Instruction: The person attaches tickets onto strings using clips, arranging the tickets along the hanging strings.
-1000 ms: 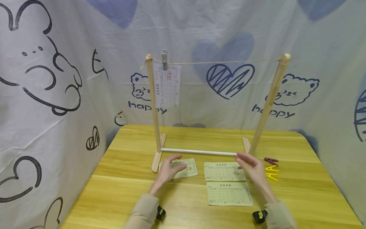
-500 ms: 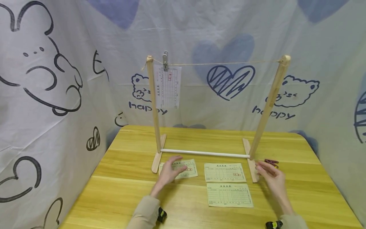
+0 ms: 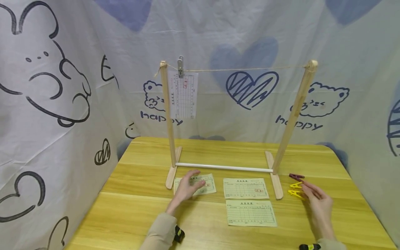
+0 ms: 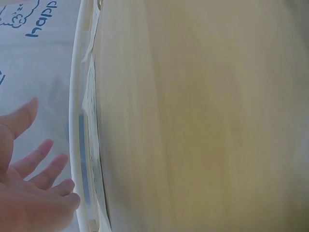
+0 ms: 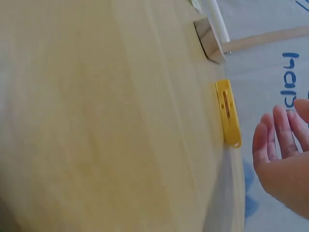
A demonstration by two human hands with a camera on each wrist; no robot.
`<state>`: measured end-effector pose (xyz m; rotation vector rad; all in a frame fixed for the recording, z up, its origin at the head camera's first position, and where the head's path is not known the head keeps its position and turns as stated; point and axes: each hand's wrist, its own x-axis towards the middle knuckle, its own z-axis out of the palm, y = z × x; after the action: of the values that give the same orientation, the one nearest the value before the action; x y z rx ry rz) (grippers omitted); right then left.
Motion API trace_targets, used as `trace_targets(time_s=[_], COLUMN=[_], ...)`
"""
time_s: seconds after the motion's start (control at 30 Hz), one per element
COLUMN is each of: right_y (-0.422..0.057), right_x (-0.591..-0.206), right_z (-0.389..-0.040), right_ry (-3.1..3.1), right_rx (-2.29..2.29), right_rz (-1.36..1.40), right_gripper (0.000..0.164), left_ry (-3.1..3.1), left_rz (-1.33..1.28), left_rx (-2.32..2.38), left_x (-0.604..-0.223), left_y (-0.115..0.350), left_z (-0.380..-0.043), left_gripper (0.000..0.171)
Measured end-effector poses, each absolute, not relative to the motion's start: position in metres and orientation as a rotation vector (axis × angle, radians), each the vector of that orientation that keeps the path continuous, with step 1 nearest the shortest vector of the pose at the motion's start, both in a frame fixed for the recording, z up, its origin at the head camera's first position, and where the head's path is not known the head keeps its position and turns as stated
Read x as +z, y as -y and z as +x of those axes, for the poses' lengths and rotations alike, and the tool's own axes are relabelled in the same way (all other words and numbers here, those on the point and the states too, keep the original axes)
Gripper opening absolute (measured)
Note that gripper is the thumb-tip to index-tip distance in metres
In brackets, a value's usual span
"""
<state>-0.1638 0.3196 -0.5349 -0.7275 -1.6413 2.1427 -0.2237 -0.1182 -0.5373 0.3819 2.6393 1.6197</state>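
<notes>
My left hand (image 3: pixel 186 189) hovers with fingers spread over a printed paper slip (image 3: pixel 207 183), hiding part of it; the left wrist view shows nothing in its fingers. At the right, the fingertips of my right hand (image 3: pixel 319 203) are right by two yellow clothespins (image 3: pixel 295 193). In the right wrist view, a yellow clothespin (image 5: pixel 228 113) lies on the table apart from the relaxed fingers. Just behind these pins is a dark red clothespin (image 3: pixel 296 177). Two more printed slips, an upper slip (image 3: pixel 245 188) and a lower slip (image 3: pixel 251 213), lie flat between the hands.
A wooden frame stands at the back, with a left post (image 3: pixel 168 121), a right post (image 3: pixel 292 121) and a white bottom rod (image 3: pixel 223 167). A metal clip (image 3: pixel 180 66) hangs another slip (image 3: pixel 184 95) from its string (image 3: pixel 237 69). Patterned cloth surrounds the wooden table (image 3: pixel 125 208).
My right hand has moved right, from beside the upper slip, past the frame's right foot, to the yellow clothespins. The left hand has stayed almost still over its slip.
</notes>
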Motion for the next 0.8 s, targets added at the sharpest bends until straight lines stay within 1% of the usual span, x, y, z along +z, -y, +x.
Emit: trace_targets(time_s=[0.17,0.3,0.4,0.6,0.8], right_y=[-0.329,-0.338,-0.342,-0.344,-0.346], right_x=[-0.541,-0.548,-0.554,-0.558,-0.557], right_z=[-0.161,-0.158,-0.155,-0.153,-0.153], right_ry=[1.738,1.885,1.949,2.048,2.161], right_rx=[2.097,2.129,2.145,2.095,2.022], right_rz=[-0.716,-0.617,-0.554,-0.564,-0.575], right_gripper=[0.031,0.042,0.047,0.046,0.044], left_ry=[-2.626,-2.617,-2.594,-2.572,-2.534], left_rz=[0.364,0.345,0.349,0.369,0.331], left_rx=[1.61,1.593,1.583,1.538,1.465], left_x=[-0.538,-0.538,-0.538,-0.539,-0.538], left_y=[0.117,0.117,0.116,0.113,0.11], left_z=[-0.224,-0.224,-0.224,-0.225,-0.225], left_gripper=[0.057,0.058,0.06,0.061,0.064])
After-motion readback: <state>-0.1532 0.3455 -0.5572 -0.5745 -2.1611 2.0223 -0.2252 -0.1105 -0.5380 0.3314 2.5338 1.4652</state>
